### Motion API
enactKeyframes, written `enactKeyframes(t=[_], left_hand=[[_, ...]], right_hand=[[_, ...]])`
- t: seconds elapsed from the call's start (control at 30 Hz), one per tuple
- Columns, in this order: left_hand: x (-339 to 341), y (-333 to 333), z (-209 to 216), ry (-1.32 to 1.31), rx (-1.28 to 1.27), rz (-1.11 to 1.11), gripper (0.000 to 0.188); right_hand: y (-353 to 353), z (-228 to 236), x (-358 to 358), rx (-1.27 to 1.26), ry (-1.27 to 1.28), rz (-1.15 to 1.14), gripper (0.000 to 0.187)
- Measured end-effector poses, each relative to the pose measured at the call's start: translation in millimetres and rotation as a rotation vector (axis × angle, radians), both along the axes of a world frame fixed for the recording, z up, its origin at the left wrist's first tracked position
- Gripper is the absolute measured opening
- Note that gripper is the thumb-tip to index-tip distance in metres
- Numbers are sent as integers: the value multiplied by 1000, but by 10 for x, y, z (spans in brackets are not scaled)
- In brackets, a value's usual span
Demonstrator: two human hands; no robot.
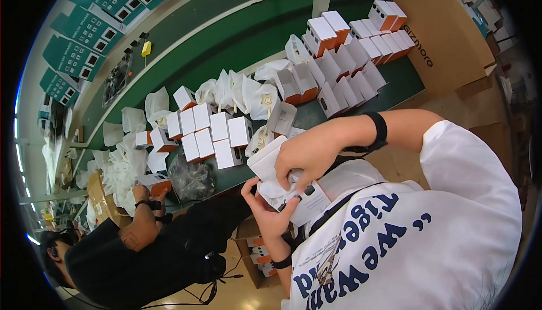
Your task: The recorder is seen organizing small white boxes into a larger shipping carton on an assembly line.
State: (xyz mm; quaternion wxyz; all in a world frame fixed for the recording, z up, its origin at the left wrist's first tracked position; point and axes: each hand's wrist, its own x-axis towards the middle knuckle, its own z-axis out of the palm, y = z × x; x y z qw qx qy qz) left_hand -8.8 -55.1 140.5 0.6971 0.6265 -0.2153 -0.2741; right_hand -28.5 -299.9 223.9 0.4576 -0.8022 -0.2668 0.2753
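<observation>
An open white carton (309, 204) with its flap (264, 162) raised is held in front of my body. My left hand (266, 215) is closed around the carton from below, thumb against its printed side. My right hand (305, 157) reaches over the top, fingers curled down into the opening. A white, crinkled wrapping (272, 190) shows in the carton beside these fingers; what lies under it is hidden. Just beyond, on the green bench, stand an open carton (281, 119) and a white-bagged item (260, 140).
Closed white-and-orange cartons (220, 126), bagged items (231, 92) and open cartons (347, 73) crowd the green bench (226, 36). A large brown box (446, 39) stands at the right. At left, a co-worker in black (130, 259) handles a carton (153, 184).
</observation>
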Motion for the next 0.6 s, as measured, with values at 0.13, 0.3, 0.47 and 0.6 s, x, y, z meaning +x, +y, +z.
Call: enactKeyframes(t=[0.13, 0.3, 0.47, 0.6], left_hand=[[-28, -45, 38, 43, -21, -21, 97], [-29, -98, 73, 53, 0, 6, 99], [0, -55, 59, -39, 72, -19, 99], [-36, 58, -2, 51, 68, 94, 96]], right_hand=[[-26, -206, 26, -13, 45, -108, 22], [34, -127, 12, -228, -246, -472, 14], [182, -156, -73, -243, -293, -292, 11], [27, -355, 202, -88, -627, -948, 8]])
